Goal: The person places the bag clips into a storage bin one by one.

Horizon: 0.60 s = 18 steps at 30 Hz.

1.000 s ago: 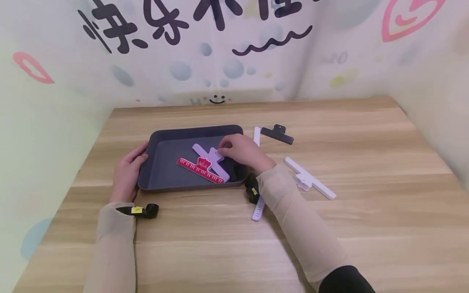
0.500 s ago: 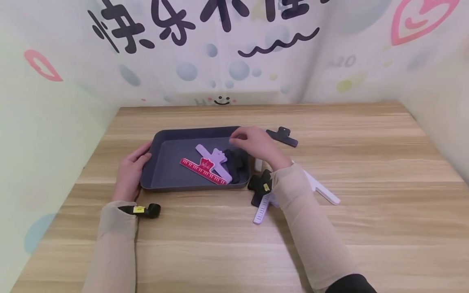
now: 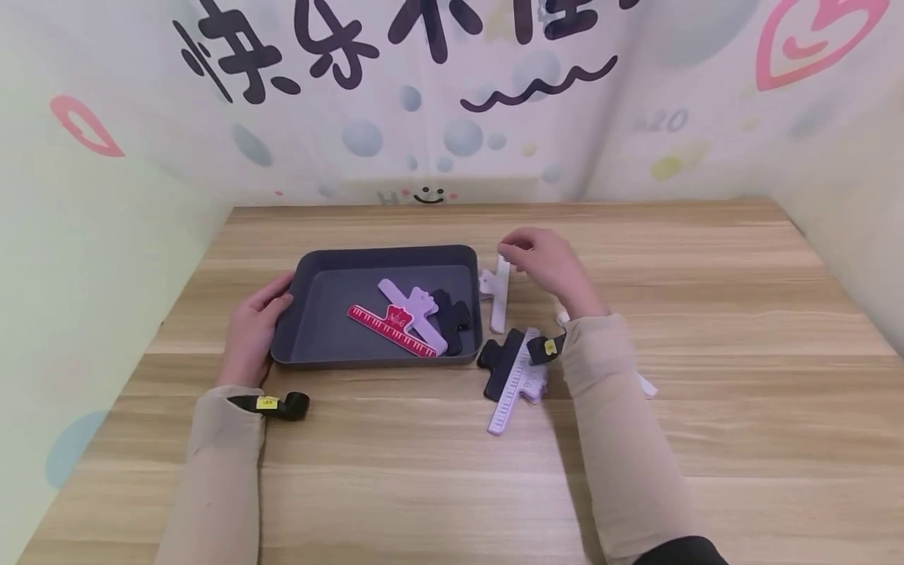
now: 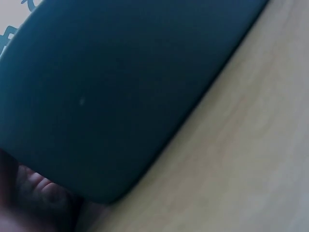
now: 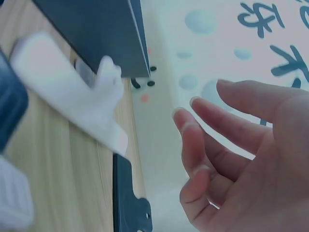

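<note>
My left hand (image 3: 250, 329) grips the left end of a dark grey tray (image 3: 332, 314), with the thumb at its rim. Inside the tray, to the right, lie a red clip (image 3: 395, 329) with a piano-key pattern, a light purple clip (image 3: 417, 314) and a black clip (image 3: 454, 320). Just outside the tray's right wall is a white clip (image 3: 500, 298). My right hand (image 3: 551, 263) hovers over its far end, fingers loosely bent and holding nothing; the right wrist view shows a gap between fingers and clip (image 5: 72, 92).
In front of the tray's right corner, a pale purple clip (image 3: 515, 392) lies against a black clip (image 3: 497, 369). Another white clip (image 3: 648, 386) is mostly covered by my right forearm. A black clip (image 5: 126, 203) at the back is hidden in the head view. A printed curtain (image 3: 395, 157) stands behind the table.
My right hand has left the clips inside the tray and moved right, over the white clip outside it. The left hand keeps its grip on the tray. The head view shifted slightly.
</note>
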Available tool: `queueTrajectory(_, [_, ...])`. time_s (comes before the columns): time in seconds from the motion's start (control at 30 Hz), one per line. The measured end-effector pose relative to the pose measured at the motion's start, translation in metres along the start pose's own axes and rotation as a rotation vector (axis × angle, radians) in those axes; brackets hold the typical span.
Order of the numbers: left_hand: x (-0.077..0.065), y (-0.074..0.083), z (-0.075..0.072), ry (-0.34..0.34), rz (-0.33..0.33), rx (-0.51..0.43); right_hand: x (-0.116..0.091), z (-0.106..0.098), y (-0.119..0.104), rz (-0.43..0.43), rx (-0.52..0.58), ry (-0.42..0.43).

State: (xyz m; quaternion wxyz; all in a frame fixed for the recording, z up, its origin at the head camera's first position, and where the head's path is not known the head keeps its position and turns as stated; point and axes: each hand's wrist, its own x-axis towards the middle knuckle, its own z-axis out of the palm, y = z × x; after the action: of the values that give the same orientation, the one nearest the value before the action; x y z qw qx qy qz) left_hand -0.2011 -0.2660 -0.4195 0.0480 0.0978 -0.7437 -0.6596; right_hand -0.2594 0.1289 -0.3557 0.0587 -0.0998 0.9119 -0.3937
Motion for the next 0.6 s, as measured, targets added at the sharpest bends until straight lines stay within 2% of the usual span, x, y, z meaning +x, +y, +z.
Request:
queueTrajectory(0.4, [0.002,-0.002,0.003,0.003,-0.006,0.008,-0.005,-0.012,0.016,0.102,0.001,0.103])
queueTrajectory(0.6, [0.001,-0.001,0.002,0.019,0.003,0.032,-0.004,-0.016,0.023,0.116,0.022,0.115])
